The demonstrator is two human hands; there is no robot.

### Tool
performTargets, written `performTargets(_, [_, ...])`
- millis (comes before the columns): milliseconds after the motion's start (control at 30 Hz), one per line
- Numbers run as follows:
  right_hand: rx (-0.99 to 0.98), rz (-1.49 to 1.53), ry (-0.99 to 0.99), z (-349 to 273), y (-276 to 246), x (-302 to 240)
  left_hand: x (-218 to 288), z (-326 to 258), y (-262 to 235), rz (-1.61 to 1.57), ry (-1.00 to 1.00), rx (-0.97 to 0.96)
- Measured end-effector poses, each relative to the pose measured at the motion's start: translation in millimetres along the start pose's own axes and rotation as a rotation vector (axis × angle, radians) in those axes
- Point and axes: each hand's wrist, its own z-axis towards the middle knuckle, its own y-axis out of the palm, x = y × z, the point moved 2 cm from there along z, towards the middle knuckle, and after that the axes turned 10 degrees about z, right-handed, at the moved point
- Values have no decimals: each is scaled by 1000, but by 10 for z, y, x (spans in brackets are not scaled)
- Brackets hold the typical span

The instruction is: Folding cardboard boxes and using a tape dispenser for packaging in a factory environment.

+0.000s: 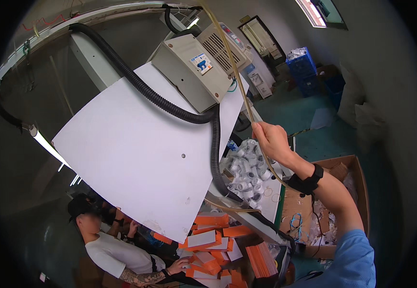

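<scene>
My right hand (271, 139) is raised and closed around a thin yellowish translucent hose (232, 62). The hose runs up from my hand past a beige electrical box (189, 72) toward the ceiling, and down behind my wrist toward the bench. A black strap (307, 182) circles my right wrist, and a blue sleeve covers my upper arm. My left hand is out of the picture. Below my hand lies a heap of small white plastic fittings (244, 173).
A black corrugated hose (141, 89) crosses a large white panel (131, 149). Orange and white small boxes (213, 240) are piled on the bench. A person in a white shirt and black cap (107, 249) works at the lower left. An open cardboard box (347, 173) stands at the right, blue crates (302, 65) farther back.
</scene>
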Motion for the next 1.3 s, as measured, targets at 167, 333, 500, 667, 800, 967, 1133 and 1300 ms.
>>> performTargets(167, [-100,-15,-75,21,61,-202,23,49,73,-11,46,44])
performTargets(333, [-252,-185,-131,97,117,-147,22,-26,132,-19,68,35])
performTargets(500, [-277,-324,6,41,113,139,-25,-160,209,-36,65,31])
performTargets(667, [-437,-405,128,-282,114,572,-88,-384,291,-57,46,18])
performTargets(800, [-407,-236,8,-524,156,380,-130,-450,342,-68,48,14])
performTargets(967, [-396,0,-92,-603,335,15,-169,-475,384,-82,71,2])
performTargets(1133, [-368,81,-52,-603,547,101,-183,-446,454,-106,108,3])
performTargets(1300, [-510,101,-44,-530,585,122,-171,-479,490,-131,134,3])
